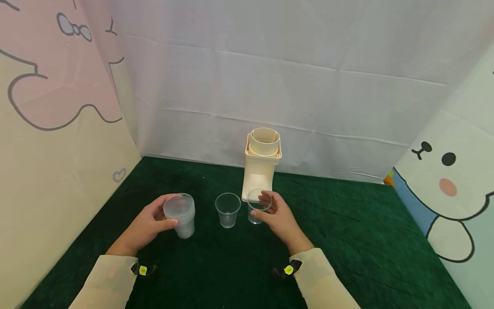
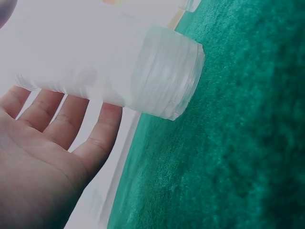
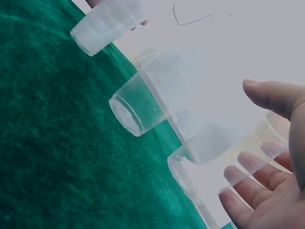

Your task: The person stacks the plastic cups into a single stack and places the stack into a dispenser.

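My left hand (image 1: 155,219) grips a stack of nested clear plastic cups (image 1: 184,223), thumb on the near side and fingers round the far side. Close up, the stack's ribbed lower end (image 2: 167,71) shows against the green cloth. To its right a single clear plastic cup (image 1: 227,212) stands upright on the cloth, touched by neither hand. My right hand (image 1: 281,219) has its fingers and thumb round another clear cup (image 1: 253,219). Through that cup's wall the fingertips (image 3: 236,175) are visible in the right wrist view. Whether the stack touches the cloth, I cannot tell.
Behind the cups stands a cream plastic holder (image 1: 257,174) with a round ring-shaped top, close to the white back curtain (image 1: 231,86). Dark green cloth (image 1: 347,227) covers the table. Printed cartoon sheets hang along the left and right sides.
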`<state>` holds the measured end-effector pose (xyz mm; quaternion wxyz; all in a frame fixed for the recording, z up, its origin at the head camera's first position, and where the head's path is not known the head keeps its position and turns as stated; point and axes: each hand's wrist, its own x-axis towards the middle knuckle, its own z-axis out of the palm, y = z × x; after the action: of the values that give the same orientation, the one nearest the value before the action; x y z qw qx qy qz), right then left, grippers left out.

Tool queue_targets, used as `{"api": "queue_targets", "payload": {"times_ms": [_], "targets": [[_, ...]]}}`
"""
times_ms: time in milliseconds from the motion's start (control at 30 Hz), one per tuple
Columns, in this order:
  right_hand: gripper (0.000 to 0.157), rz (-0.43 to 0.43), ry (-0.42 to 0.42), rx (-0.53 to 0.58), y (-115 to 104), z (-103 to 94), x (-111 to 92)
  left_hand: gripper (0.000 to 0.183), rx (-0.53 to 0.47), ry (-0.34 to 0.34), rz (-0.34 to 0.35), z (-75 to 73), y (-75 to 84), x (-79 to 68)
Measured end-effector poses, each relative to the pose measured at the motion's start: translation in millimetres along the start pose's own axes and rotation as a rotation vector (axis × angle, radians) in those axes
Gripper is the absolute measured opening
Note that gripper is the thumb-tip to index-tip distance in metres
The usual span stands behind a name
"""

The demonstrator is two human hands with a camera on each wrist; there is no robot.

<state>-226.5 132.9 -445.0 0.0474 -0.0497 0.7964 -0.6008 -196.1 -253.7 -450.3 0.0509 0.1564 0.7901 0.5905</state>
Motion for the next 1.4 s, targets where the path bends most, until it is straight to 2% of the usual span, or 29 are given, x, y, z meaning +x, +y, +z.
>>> {"api": "queue_targets", "payload": {"times_ms": [333,633,933,1200,1400], "targets": [[0.072,-0.014,0.017,0.019,-8.8,-3.8,-0.7,0.059,-0.007,-0.003,-0.002,0.3,0.7,0.2],[0.069,-0.064,0.006,0.049,-16.8,-4.4,-3.7,0.059,0.005,0.009,-0.027,0.5,2.4,1.4],[0.069,-0.100,-0.008,0.037,-28.5,-3.6,-7.0,0.059,0.007,0.001,-0.021,0.1,2.5,2.3],[0.066,-0.191,-0.045,0.052,-41.8,4.6,-5.4,0.058,0.003,-0.008,-0.026,-2.0,3.7,2.2],[0.068,-0.233,-0.061,0.014,-60.5,15.4,-7.2,0.059,0.017,-0.005,-0.029,-0.3,5.5,2.3]]}}
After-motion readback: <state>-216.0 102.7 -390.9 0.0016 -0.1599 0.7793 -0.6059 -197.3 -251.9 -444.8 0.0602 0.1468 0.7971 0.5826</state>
